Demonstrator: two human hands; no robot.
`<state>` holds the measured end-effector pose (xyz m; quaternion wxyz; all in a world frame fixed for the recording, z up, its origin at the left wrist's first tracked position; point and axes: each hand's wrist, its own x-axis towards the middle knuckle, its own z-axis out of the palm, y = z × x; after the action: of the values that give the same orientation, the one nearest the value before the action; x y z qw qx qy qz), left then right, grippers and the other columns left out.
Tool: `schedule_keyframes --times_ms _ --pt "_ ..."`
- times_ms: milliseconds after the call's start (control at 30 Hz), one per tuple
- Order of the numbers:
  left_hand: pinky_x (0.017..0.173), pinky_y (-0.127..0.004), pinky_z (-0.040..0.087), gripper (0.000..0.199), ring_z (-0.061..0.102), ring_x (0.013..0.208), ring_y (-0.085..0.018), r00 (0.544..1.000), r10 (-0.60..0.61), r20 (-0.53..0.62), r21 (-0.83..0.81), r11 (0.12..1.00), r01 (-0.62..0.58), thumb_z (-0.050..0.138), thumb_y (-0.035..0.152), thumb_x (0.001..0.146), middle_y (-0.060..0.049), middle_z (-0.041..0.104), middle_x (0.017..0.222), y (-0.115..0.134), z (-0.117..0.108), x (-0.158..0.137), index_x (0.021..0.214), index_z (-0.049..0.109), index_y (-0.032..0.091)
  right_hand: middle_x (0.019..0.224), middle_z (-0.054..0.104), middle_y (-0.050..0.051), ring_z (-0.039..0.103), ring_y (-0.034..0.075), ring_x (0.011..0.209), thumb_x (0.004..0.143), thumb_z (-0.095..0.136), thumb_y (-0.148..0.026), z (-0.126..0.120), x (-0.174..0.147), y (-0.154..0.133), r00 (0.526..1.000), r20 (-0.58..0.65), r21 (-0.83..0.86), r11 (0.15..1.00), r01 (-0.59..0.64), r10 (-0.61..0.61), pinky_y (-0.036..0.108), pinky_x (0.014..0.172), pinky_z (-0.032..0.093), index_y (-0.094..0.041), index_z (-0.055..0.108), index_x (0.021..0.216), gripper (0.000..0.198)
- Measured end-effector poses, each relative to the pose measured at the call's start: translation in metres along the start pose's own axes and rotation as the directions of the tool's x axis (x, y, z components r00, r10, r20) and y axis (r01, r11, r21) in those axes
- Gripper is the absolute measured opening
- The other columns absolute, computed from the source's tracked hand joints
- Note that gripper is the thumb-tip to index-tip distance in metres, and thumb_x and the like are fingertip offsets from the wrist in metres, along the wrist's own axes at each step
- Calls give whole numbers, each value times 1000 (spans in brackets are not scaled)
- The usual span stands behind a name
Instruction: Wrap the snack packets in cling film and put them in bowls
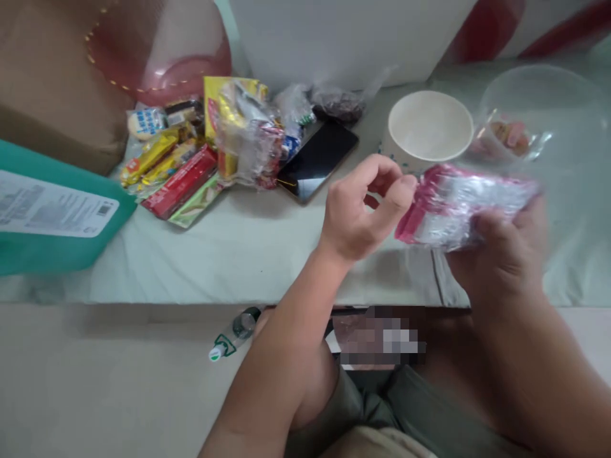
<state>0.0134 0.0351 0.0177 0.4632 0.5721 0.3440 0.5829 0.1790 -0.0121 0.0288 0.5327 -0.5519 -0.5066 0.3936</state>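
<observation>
A shiny pink-and-silver foil packet [461, 207], slightly blurred, is gripped in my right hand [508, 248], with the thumb lying across its front. At the packet's left edge is my left hand [365, 207], its fingers curled and thumb and forefinger brought together. Whether they pinch the foil I cannot make out. Just beyond the packet stands a white paper tub [429, 127], its inside facing up. Clear-wrapped pieces [513, 137] in pink and brown lie to the tub's right.
Wrapped snacks [176, 165] are heaped at left beside a dark phone [319, 159]. A teal container [62, 210], a pinkish see-through bowl [191, 51] and a clear round lid-like piece [568, 95] flank them. Below the cloth-covered table's edge [167, 289] lies a clear bottle [233, 334].
</observation>
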Motion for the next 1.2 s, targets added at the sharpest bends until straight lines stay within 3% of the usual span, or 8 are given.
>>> schedule_keyframes --times_ms 133,267,400,533,667,933,1033,1200 --pt "75 -30 58 39 70 92 -19 958 -165 233 36 986 161 73 51 85 -3 72 105 -8 27 -11 110 60 25 109 67 1 67 25 118 76 78 -50 -6 4 25 987 -154 269 963 -6 49 45 104 57 -35 56 107 41" --pt "81 -33 60 58 71 92 -20 970 -168 174 52 986 161 77 58 78 -4 71 108 -22 39 -18 120 56 25 121 67 1 68 23 111 84 68 -60 -24 -2 40 989 -143 279 958 70 -30 43 101 57 -35 59 113 40" --pt "72 -29 57 64 69 85 -17 984 -180 8 84 980 179 75 71 75 -3 67 102 -33 33 -15 118 55 28 123 67 9 63 29 116 91 59 -50 -57 -1 40 988 -50 -216 968 129 -143 48 102 53 -31 65 119 34" --pt "68 -30 56 61 66 80 -18 975 -208 -77 216 951 220 74 74 72 -4 63 95 -34 27 -9 107 58 28 117 67 19 60 37 115 86 61 -33 -95 11 45 994 -67 -708 706 13 -85 57 103 47 -19 68 120 37" --pt "66 -28 53 57 60 73 -15 973 -189 -134 257 941 219 77 69 71 -2 60 88 -34 24 -9 102 60 25 111 67 21 61 39 108 84 60 -31 -119 19 60 999 -40 -836 549 -26 -14 57 97 48 -16 71 107 29" --pt "64 -26 50 45 58 73 -15 966 -123 -227 367 908 202 79 55 73 -1 63 86 -30 22 -10 97 60 22 65 56 4 50 21 62 91 51 -40 -114 10 32 977 -191 -671 713 -204 100 35 62 39 -24 61 86 19" --pt "62 -25 49 42 57 69 -14 968 -126 -217 393 897 205 79 50 72 -1 64 83 -27 23 -11 96 61 21 61 52 2 50 17 59 99 40 -46 -102 4 23 989 -17 -496 858 -133 144 31 57 37 -23 54 73 38" --pt "62 -25 50 38 59 70 -14 969 -139 -204 407 888 213 78 49 74 0 65 83 -25 21 -12 95 60 22 59 52 1 48 17 56 94 53 -55 -92 0 19 966 164 -453 885 -107 201 30 53 34 -24 57 75 37"
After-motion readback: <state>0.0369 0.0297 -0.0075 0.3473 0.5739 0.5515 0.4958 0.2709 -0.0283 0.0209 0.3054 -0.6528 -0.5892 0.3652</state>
